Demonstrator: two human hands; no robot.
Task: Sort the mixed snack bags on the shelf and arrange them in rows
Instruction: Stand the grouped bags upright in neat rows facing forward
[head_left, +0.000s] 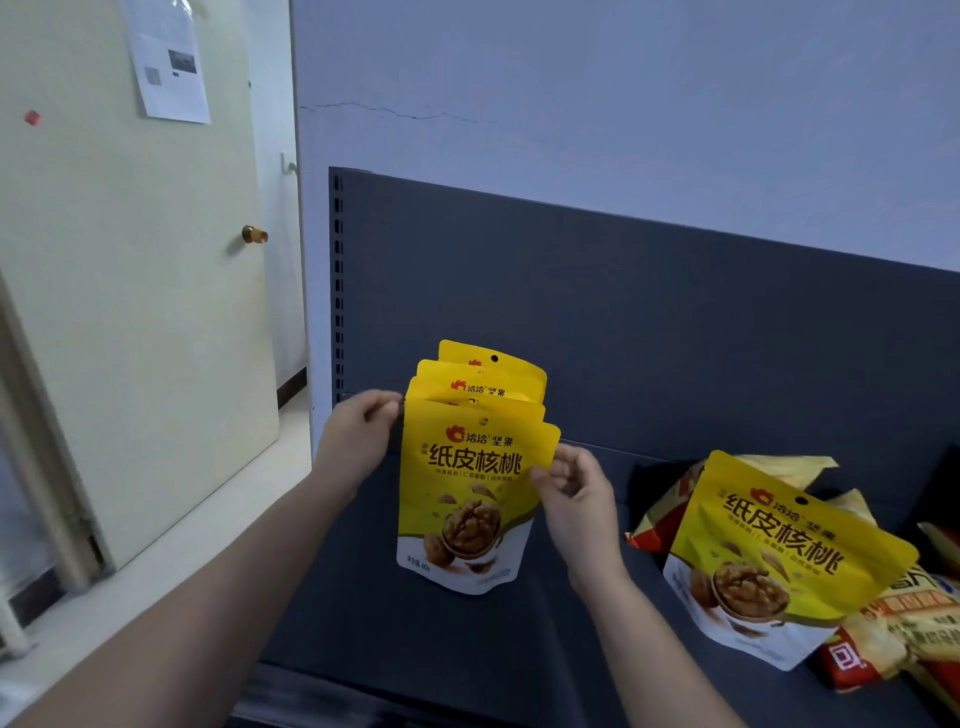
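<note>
Several yellow walnut bags (470, 499) stand upright one behind another on the left part of the dark shelf (426, 644). My left hand (358, 431) holds the row's upper left edge with curled fingers. My right hand (574, 493) pinches the right edge of the front bag. Another yellow walnut bag (779, 551) lies tilted on top of a mixed pile at the right. Beneath and beside it are red and orange snack bags (862, 649), partly hidden.
The shelf's dark back panel (649, 322) rises behind the bags, with a slotted upright (338, 291) at its left end. A cream door (130, 312) with a brass knob stands left of the shelf. The pile runs past the right frame edge.
</note>
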